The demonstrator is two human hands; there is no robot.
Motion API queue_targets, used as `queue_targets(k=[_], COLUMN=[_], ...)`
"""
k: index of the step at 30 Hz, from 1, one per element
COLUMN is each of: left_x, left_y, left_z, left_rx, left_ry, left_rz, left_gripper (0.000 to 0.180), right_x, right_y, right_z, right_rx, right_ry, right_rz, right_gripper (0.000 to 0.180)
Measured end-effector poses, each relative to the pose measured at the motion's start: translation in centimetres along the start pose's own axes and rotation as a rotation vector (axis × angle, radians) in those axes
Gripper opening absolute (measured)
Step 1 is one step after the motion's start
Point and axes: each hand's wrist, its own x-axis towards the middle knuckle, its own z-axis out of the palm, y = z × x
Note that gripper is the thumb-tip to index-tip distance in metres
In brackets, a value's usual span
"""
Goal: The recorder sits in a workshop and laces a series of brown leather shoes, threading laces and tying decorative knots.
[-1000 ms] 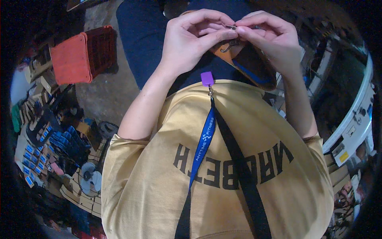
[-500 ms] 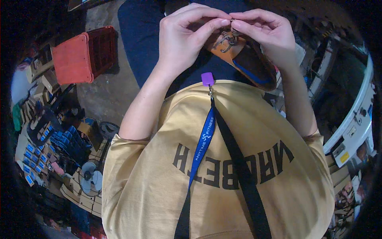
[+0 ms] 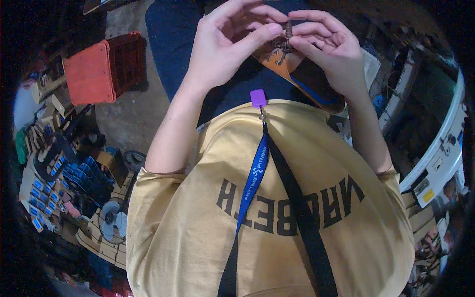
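Head view: left hand point(image 3: 217, 49) narrow beside coil point(image 3: 288, 30) in right hand point(image 3: 344, 54); crate point(image 3: 89, 72) on floor point(image 3: 124, 119)

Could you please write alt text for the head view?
A person's left hand and right hand frame a tiny metal piece over a brown item on the lap. Below are a yellow shirt and lanyard; a red crate is at left.

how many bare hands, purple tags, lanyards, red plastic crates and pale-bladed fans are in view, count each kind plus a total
Bare hands: 2 (left hand, right hand)
Purple tag: 1
Lanyard: 1
Red plastic crate: 1
Pale-bladed fan: 1
Total: 6
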Motion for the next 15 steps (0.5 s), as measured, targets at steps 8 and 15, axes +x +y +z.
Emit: queue_targets(k=[8, 15], left_x=[1.0, 1.7], left_y=[0.5, 2.9], left_z=[-1.2, -2.4], left_rx=[0.196, 0.604], left_ry=[-0.080, -0.211], left_rz=[-0.020, -0.039], left_gripper=[0.033, 0.029], right_x=[0.0, -0.6], right_y=[-0.2, 0.0], right_z=[0.1, 0.7], right_rx=[0.044, -0.243], right_ry=[0.019, -0.066], right_rz=[0.040, -0.133], right_gripper=[0.045, 0.053])
